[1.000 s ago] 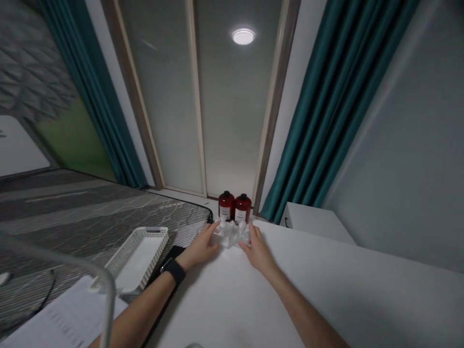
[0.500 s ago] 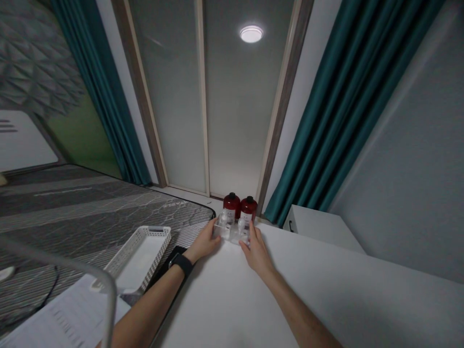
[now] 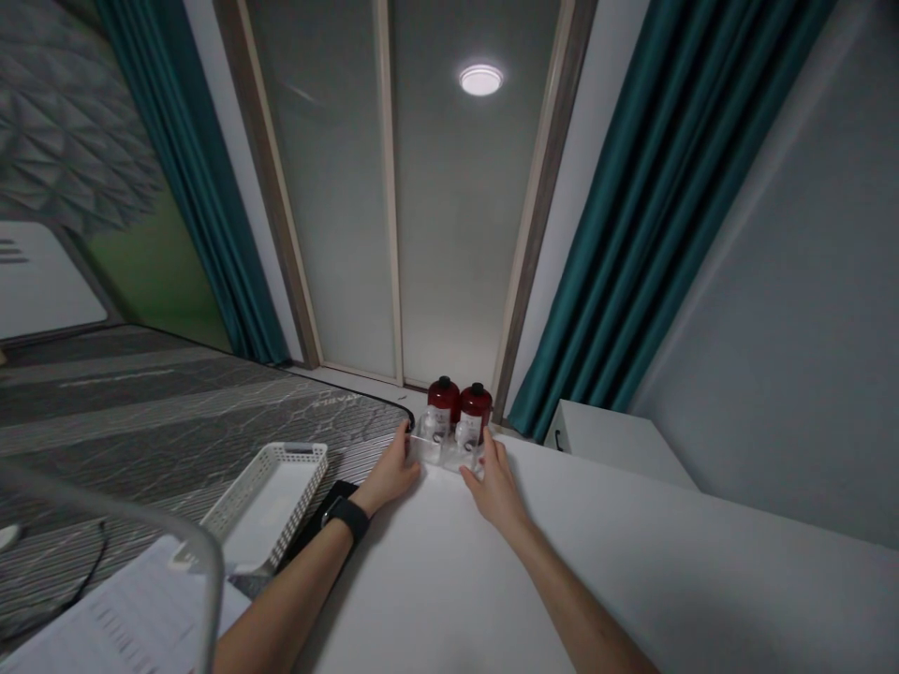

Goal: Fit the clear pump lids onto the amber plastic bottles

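A clear plastic organiser (image 3: 445, 451) with small white-capped bottles stands at the far edge of the white table (image 3: 534, 571). My left hand (image 3: 390, 475), with a black watch on its wrist, grips the organiser's left side. On the right side my right hand (image 3: 495, 482) holds it, fingers pressed against the wall. Two dark red bottles (image 3: 459, 407) with black caps stand just behind the organiser, touching or nearly touching it.
A white mesh basket (image 3: 271, 501) lies to the left on a grey patterned mattress (image 3: 161, 421). Printed papers (image 3: 112, 622) and a curved metal bar (image 3: 175, 552) are at the lower left. A white cabinet (image 3: 611, 440) stands behind the table, by teal curtains.
Both hands have pushed the clear organiser away from me, up against the two red bottles at the table's far edge.
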Demonstrator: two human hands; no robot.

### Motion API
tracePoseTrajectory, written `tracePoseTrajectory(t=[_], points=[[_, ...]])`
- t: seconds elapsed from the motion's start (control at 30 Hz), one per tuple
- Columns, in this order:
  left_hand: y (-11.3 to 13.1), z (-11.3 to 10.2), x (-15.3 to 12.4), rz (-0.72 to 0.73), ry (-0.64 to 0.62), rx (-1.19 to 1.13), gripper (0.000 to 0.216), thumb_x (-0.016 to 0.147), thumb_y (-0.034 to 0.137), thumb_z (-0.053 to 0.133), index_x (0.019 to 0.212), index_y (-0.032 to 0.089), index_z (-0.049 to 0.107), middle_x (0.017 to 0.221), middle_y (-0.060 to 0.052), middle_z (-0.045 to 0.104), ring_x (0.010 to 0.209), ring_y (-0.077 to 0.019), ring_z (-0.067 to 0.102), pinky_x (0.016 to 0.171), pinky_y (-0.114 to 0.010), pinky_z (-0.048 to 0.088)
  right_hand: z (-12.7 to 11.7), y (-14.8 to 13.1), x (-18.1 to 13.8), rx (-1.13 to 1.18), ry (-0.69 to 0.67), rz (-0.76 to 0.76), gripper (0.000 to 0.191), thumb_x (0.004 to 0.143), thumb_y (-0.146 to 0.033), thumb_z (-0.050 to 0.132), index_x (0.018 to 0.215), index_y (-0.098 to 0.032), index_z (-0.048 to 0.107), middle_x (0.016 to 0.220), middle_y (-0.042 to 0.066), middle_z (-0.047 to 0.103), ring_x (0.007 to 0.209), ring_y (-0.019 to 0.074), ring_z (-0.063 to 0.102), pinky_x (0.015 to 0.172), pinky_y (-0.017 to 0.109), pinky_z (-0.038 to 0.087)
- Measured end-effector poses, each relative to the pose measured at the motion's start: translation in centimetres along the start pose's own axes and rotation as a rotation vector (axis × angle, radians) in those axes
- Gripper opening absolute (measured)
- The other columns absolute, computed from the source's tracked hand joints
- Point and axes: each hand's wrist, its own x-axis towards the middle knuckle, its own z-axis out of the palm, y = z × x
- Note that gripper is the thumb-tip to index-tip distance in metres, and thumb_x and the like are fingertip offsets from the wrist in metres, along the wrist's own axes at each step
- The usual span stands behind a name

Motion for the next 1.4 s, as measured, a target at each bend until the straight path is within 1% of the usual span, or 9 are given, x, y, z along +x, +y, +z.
tracePoseTrajectory(t=[0.13,0.23,0.4,0.63,0.8,0.9,1.0,1.17,1.4], points=[[1.7,-1.2,-0.7,0.046,0.138,0.001,0.062,0.080,0.015,0.049,0.140,0.015,0.033,0.123,-0.013,0.057,0.111,-0.0253,0.058,0.097,-0.043,0.047,-2.7,-0.1,-1.2,0.035,0.036,-0.024,0.064,0.089,-0.025,0.049,0.150,-0.023,0.029,0.125,0.013,0.050,0.100,0.0237,0.062,0.096,0.046,0.051],[4.6,-1.9,-1.5,0.134,0.169,-0.015,0.046,0.086,0.019,0.044,0.132,0.015,0.041,0.114,-0.012,0.058,0.107,-0.0255,0.057,0.096,-0.043,0.047,-5.2,0.3,-2.7,0.054,0.040,-0.026,0.056,0.088,-0.022,0.047,0.143,-0.024,0.040,0.120,0.011,0.052,0.094,0.0212,0.063,0.091,0.044,0.054],[10.8,-0.8,-3.3,0.336,-0.041,-0.051,0.022,0.089,0.021,0.045,0.105,0.019,0.060,0.094,-0.006,0.064,0.090,-0.0219,0.061,0.087,-0.036,0.050,-10.2,1.1,-6.0,0.078,0.037,-0.016,0.043,0.085,-0.017,0.045,0.126,-0.022,0.057,0.114,0.009,0.060,0.086,0.0183,0.066,0.083,0.038,0.057],[16.4,4.9,-6.3,0.493,-0.347,-0.063,0.024,0.085,0.016,0.051,0.104,0.022,0.064,0.087,-0.001,0.069,0.076,-0.0170,0.064,0.070,-0.026,0.050,-14.9,0.8,-10.8,0.093,0.089,0.037,0.028,0.090,-0.026,0.047,0.110,-0.022,0.066,0.092,0.006,0.073,0.080,0.0199,0.071,0.076,0.034,0.058],[16.6,8.2,-8.1,0.491,-0.339,-0.029,0.023,0.088,0.012,0.045,0.101,0.019,0.063,0.092,-0.006,0.067,0.087,-0.0211,0.063,0.079,-0.033,0.050,-15.4,1.2,-12.9,0.025,0.190,0.080,0.027,0.094,-0.029,0.042,0.109,-0.020,0.063,0.081,0.004,0.070,0.074,0.0201,0.068,0.072,0.033,0.057],[16.0,9.1,-8.7,0.524,-0.363,-0.002,0.025,0.083,0.008,0.048,0.099,0.019,0.063,0.096,-0.008,0.065,0.095,-0.0237,0.060,0.086,-0.036,0.048,-15.2,1.5,-13.5,-0.056,0.197,0.082,0.024,0.092,-0.024,0.042,0.104,-0.022,0.064,0.087,0.006,0.069,0.085,0.0232,0.067,0.081,0.039,0.055],[15.6,9.4,-8.9,0.546,-0.398,0.072,0.027,0.082,0.007,0.050,0.103,0.020,0.062,0.104,-0.007,0.063,0.102,-0.0243,0.056,0.091,-0.038,0.045,-14.9,1.4,-13.8,-0.132,0.151,0.066,0.024,0.089,-0.017,0.045,0.100,-0.025,0.065,0.096,0.007,0.068,0.097,0.0258,0.063,0.091,0.044,0.049],[15.5,9.6,-8.8,0.532,-0.443,0.157,0.020,0.082,0.010,0.053,0.097,0.020,0.061,0.103,-0.007,0.062,0.101,-0.0254,0.053,0.088,-0.038,0.044,-14.4,1.4,-14.2,-0.225,0.020,0.065,0.028,0.080,-0.008,0.054,0.097,-0.027,0.067,0.099,0.005,0.068,0.101,0.0279,0.060,0.092,0.045,0.044],[15.2,9.6,-8.8,0.517,-0.465,0.158,0.021,0.083,0.013,0.056,0.101,0.022,0.061,0.108,-0.006,0.060,0.106,-0.0249,0.052,0.089,-0.038,0.042,-14.7,1.3,-14.5,-0.285,-0.063,0.082,0.028,0.084,-0.009,0.053,0.103,-0.025,0.066,0.106,0.005,0.067,0.107,0.0254,0.058,0.096,0.042,0.040]])
